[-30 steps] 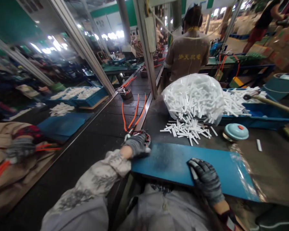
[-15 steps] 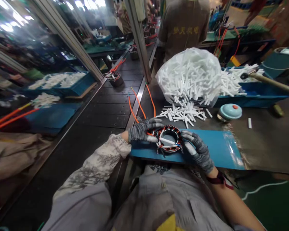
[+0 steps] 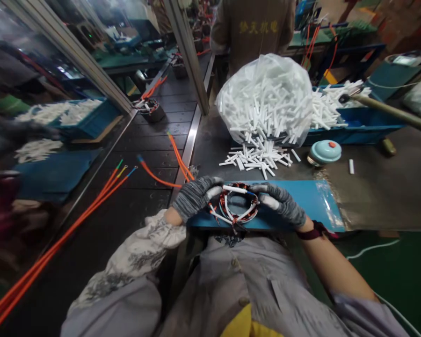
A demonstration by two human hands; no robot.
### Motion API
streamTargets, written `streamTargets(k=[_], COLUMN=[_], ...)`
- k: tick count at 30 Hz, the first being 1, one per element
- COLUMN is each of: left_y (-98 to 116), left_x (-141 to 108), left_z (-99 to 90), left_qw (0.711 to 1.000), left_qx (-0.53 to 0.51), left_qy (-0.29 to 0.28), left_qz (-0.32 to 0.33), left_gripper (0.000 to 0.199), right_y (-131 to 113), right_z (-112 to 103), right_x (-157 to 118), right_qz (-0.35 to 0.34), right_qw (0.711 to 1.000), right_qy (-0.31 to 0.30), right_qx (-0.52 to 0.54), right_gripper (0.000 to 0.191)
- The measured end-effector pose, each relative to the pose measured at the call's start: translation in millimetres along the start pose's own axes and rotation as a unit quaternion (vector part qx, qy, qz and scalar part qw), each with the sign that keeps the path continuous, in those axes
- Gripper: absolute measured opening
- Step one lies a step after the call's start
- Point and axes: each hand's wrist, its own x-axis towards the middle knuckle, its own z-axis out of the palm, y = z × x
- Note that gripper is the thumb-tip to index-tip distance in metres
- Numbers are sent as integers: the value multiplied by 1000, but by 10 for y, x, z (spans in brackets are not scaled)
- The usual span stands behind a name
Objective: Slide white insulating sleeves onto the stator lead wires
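Note:
A motor stator [image 3: 255,216], a ring with orange, black and white windings, rests on a blue mat [image 3: 301,199] in front of me. A white insulating sleeve [image 3: 234,189] spans the ring's far side, with a blue wire end [image 3: 251,193] at its right. My left hand [image 3: 197,197], in a grey glove with white fingertips, is closed on the sleeve's left end. At the blue end, my right hand [image 3: 282,203], gloved alike, has its fingers pinched; they partly hide the wire. Orange leads [image 3: 180,159] run out beyond my left hand.
Loose white sleeves [image 3: 259,157] lie before a full plastic bag [image 3: 266,103] and a blue bin [image 3: 372,133]. A light-blue lidded jar [image 3: 324,152] and a hammer [image 3: 389,107] are at the right. Left is a slatted conveyor [image 3: 126,210] with another stator [image 3: 150,112]; a co-worker [image 3: 256,37] stands ahead.
The stator has turned, so the white sleeve moved from across its opening to its far side. My fingers have closed in at the sleeve's ends. The orange leads have swung left over the conveyor.

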Motion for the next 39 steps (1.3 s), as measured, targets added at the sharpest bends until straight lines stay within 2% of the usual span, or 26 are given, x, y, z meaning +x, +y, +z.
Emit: streamTargets(k=[2,5,7,9,12,16,20,25,27,29,31,34,39], left_y=[4,112,226,322,379,364,362,358,360,374,402,462,543], left_x=[29,82,120,157,184,131,48,55,87,122,152,181,240], left_z=[-15,-4,20,50,89,97,80,66,36,-11,-63,-115,-104], left_qw=[997,983,976,979,989,994,993,994,995,996,992,980,968], left_qx=[7,-32,-47,-34,-4,14,51,29,14,-4,-36,-102,-138], left_qy=[17,-43,-91,-106,-84,-44,-3,7,-14,-60,-115,-172,-210], left_qz=[68,174,192,170,123,98,105,110,100,72,34,2,-25], left_gripper=[34,45,50,45,37,35,37,34,34,36,37,36,40], right_y=[-7,21,49,68,65,13,-60,-90,-95,-104,-111,-109,-126], right_z=[-46,-123,-175,-217,-221,-89,50,17,-54,-125,-170,-167,-104], right_x=[1,-20,-34,-41,-26,68,232,362,373,374,373,375,387], right_qz=[-27,-46,-45,-36,-8,14,59,127,117,84,52,39,23], right_qw=[998,993,991,989,989,997,994,987,982,977,974,976,983], right_qy=[-62,-108,-120,-139,-145,-72,-42,-96,-145,-196,-221,-209,-162], right_qx=[1,18,28,37,32,-9,-77,-5,13,8,-12,-34,-87], right_gripper=[36,41,41,43,47,42,33,39,38,36,33,29,33])
